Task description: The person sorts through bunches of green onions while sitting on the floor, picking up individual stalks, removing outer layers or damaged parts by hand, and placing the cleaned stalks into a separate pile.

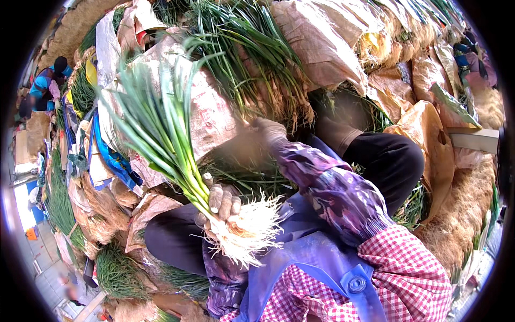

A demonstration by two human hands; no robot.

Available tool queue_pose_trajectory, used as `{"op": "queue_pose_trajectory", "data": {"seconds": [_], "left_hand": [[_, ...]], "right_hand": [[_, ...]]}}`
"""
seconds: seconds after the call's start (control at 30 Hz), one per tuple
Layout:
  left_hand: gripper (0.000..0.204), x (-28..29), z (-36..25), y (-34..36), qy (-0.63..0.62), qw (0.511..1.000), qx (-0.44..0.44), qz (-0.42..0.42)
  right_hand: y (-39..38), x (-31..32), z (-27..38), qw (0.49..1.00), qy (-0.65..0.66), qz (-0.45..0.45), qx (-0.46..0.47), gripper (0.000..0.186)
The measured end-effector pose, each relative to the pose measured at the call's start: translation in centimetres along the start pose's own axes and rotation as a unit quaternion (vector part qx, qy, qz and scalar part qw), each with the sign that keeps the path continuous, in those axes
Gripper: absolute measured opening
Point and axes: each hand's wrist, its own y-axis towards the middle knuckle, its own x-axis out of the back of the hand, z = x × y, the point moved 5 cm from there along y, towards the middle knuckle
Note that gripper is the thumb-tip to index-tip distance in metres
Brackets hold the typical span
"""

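Low in the view, a bunch of long green scallions with white stalks and pale stringy roots [177, 155] is gripped by the gloved left hand [221, 206], whose fingers are closed around the stalks just above the roots. The roots fan out below and to the right of that hand, over a blue apron [316, 257], while the green leaves rise up and away to its upper left.

Further up, the gloved right hand [270, 130] is stretched forward into a large heap of loose green scallions with brownish roots [252, 64]. Its fingers are buried among the stems, so whether they are closed on anything cannot be told. A purple patterned sleeve [327, 182] runs back from that hand to a red and white checked garment [413, 268].

Tan woven sacks [322, 43] lie just beyond and to the right of the right hand. Far off to the left of the left hand, a person in blue clothing [45, 86] is seen among more bundles.
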Motion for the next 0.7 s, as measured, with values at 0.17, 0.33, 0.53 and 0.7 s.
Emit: {"op": "queue_pose_trajectory", "data": {"seconds": [0.17,0.33,0.53,0.7], "left_hand": [[0.064,3.1,-0.2,1.6,0.118,0.990,0.030,-0.066],[0.061,5.5,0.0,1.8,0.147,0.980,0.066,-0.116],[0.053,7.5,1.8,0.1,0.017,0.973,0.186,-0.133],[0.047,5.9,3.8,0.4,-0.030,0.968,0.226,-0.101]], "right_hand": [[-0.2,-0.1,2.3,0.986,-0.066,-0.011,0.152,0.029],[-8.2,5.9,9.3,0.921,-0.292,0.051,0.254,0.029],[-10.5,4.5,8.9,0.905,-0.081,0.378,0.177,0.040],[-4.3,0.6,5.1,0.952,0.147,0.246,0.105,0.047]]}}
